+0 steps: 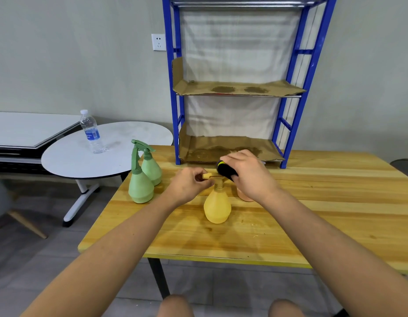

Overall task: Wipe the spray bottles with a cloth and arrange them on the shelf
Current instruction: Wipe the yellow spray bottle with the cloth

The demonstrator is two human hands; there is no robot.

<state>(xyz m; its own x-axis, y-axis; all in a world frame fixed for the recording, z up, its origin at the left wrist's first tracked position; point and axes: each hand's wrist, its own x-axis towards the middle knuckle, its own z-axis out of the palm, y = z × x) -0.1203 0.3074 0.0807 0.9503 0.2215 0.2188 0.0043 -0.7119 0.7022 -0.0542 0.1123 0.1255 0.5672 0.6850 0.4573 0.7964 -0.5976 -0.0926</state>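
A yellow spray bottle (pixel 217 207) stands upright on the wooden table (pixel 312 213). My left hand (pixel 189 186) pinches its nozzle head. My right hand (pixel 248 177) grips a black cloth (pixel 224 170) with a yellow-green edge and holds it against the top of the sprayer. Two green spray bottles (pixel 141 186) stand close together at the table's left edge. An orange bottle (pixel 244 195) is mostly hidden behind my right wrist. The blue shelf (pixel 290 124) stands at the back of the table, with bare stained cardboard on its two lower levels.
A round white side table (pixel 68 159) to the left carries a clear water bottle (pixel 91 132). A low white bench (pixel 20 131) runs along the wall beyond it. A wall socket (pixel 158 42) sits left of the shelf. My knees show at the bottom edge.
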